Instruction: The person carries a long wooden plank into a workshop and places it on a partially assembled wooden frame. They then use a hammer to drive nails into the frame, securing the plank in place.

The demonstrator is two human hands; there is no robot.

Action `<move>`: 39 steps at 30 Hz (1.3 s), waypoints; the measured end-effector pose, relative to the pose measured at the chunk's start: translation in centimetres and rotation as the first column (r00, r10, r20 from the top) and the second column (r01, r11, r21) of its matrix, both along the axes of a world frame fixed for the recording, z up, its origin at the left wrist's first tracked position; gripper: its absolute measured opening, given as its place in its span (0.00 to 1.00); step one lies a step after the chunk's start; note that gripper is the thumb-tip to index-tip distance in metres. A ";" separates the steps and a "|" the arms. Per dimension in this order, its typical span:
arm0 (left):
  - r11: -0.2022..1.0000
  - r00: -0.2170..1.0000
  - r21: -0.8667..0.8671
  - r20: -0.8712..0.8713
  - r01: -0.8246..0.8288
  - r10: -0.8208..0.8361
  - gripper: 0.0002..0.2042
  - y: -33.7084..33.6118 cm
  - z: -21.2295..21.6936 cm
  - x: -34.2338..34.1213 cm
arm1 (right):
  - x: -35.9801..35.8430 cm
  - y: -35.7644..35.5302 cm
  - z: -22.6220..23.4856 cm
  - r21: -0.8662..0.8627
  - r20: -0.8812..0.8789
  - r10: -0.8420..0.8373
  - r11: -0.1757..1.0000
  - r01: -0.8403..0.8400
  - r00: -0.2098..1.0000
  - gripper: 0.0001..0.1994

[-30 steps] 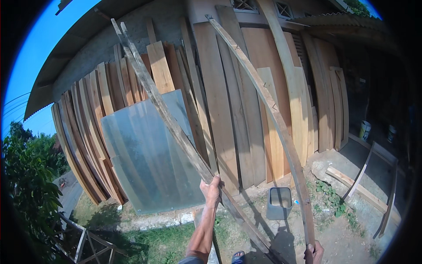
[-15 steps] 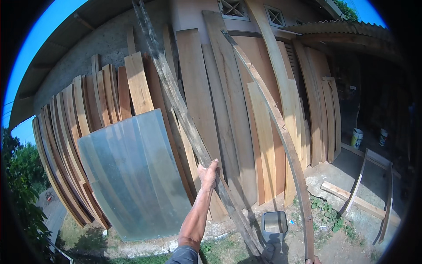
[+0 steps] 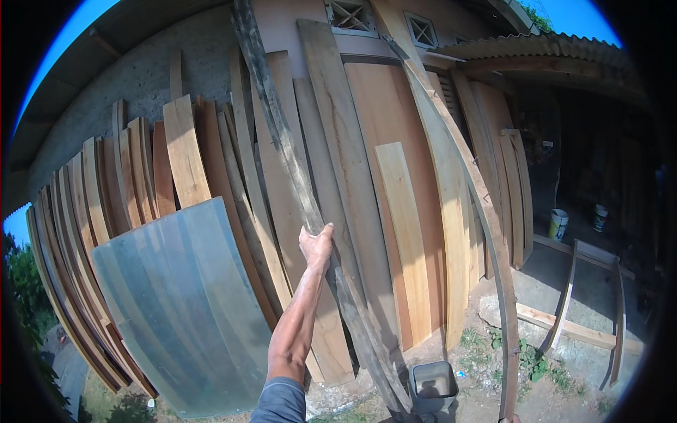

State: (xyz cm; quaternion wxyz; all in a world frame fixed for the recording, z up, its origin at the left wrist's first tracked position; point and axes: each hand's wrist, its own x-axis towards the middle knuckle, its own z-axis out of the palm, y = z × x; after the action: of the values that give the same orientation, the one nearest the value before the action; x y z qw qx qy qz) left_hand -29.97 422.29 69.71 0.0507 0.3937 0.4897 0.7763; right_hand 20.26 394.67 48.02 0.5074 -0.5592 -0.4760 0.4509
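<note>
My left hand (image 3: pixel 316 244) is wrapped round a long, grey, weathered wooden pole (image 3: pixel 285 144) with rough, pale patches. That pole leans steeply, its top running out of the picture and its foot close to the ground. At the lower edge, a sliver of my right hand (image 3: pixel 512 419) closes on the low end of a long, thin wooden batten (image 3: pixel 486 208), which has small notches or nails along it. The batten rises up and leftward in front of the boards. Most of my right hand is cut off by the picture's edge.
Many boards (image 3: pixel 328 141) stand against the wall. A glass-like sheet (image 3: pixel 176 303) leans on them at left. A grey bucket (image 3: pixel 434 386) sits on the ground between pole and batten. At right are a wooden frame (image 3: pixel 564 310) on concrete and two pails (image 3: pixel 558 224).
The view has shifted rightward. My left hand sits higher in the picture, and the pole's top has swung slightly right. Both hands keep their hold.
</note>
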 end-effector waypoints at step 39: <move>0.952 0.952 -0.232 -0.275 -0.199 0.132 0.51 21.8 -3.8 -15.9 | -6.2 -0.5 -4.6 -0.080 0.110 -0.549 0.826 0.558 0.829 0.20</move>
State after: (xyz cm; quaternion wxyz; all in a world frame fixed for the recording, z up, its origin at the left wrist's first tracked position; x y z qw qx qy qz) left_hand -45.85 444.06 65.87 -0.0282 0.4380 0.6201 0.6502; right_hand 14.08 394.16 43.42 0.5649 -0.7181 -0.2886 0.2863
